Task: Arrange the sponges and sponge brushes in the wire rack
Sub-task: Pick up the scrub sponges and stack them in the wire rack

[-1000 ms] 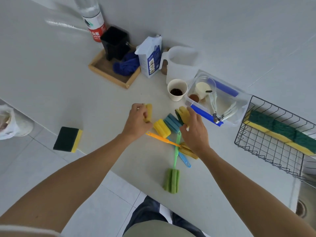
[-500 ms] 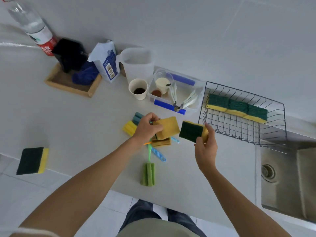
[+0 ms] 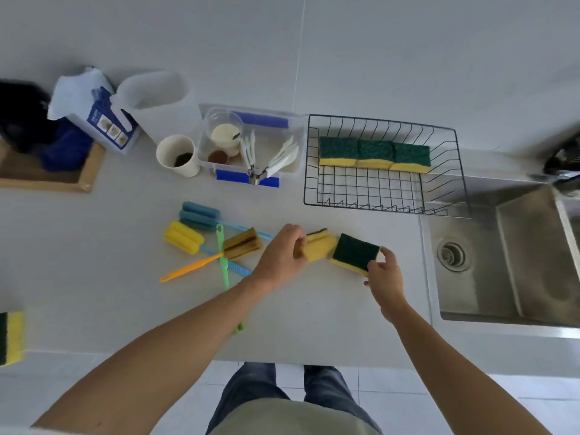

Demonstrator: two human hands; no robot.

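Holding one sponge in each of the two hands over the desk, short of the wire rack.

From the head view: the left hand is pinched on a yellow sponge and the right hand grips a green-topped sponge by its corner; the two sponges touch. Three green-and-yellow sponges sit in a row along the rack's far side, leaving its near half bare. A worn brown sponge lies beside the crossed brushes: a blue sponge brush, a yellow sponge brush, a green handle and an orange handle. One more sponge sits at the desk's left front edge. Print on the white and blue carton is too blurred to read. A sink lies right of the rack.
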